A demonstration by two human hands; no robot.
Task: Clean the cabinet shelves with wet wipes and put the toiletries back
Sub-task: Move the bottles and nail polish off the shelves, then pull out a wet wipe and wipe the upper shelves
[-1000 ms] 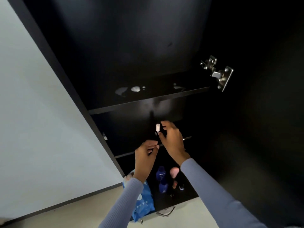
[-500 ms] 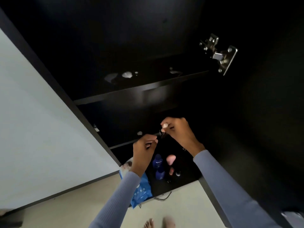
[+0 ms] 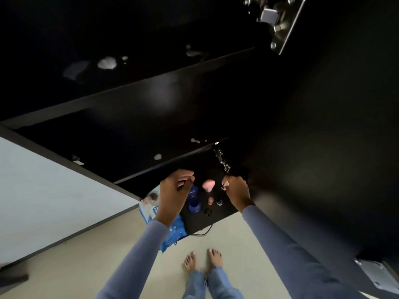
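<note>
My right hand (image 3: 236,190) grips a small dark toiletry with a pale pink cap (image 3: 224,186) over the right side of the bottom shelf (image 3: 224,214). My left hand (image 3: 173,190) hovers over the shelf's left side with fingertips curled toward the thumb; whether it pinches anything dark I cannot tell. Between the hands, on the bottom shelf, stand a blue bottle (image 3: 194,200), a pink sponge (image 3: 208,185), a small pink item (image 3: 210,200) and two black caps (image 3: 219,201). A blue wet wipes pack (image 3: 172,230) lies at the shelf's left front, partly under my left arm.
Two black shelves above, the middle shelf (image 3: 172,160) and the upper shelf (image 3: 151,78), show pale smears. The open black door (image 3: 323,147) is on the right with metal hinges (image 3: 278,20). A white wall (image 3: 43,190) is on the left. My bare feet (image 3: 204,261) stand on a beige floor.
The camera tilted down, and both hands dropped from the middle shelf edge to the bottom shelf. The hands moved apart; the right one carried the pink-capped item rightward.
</note>
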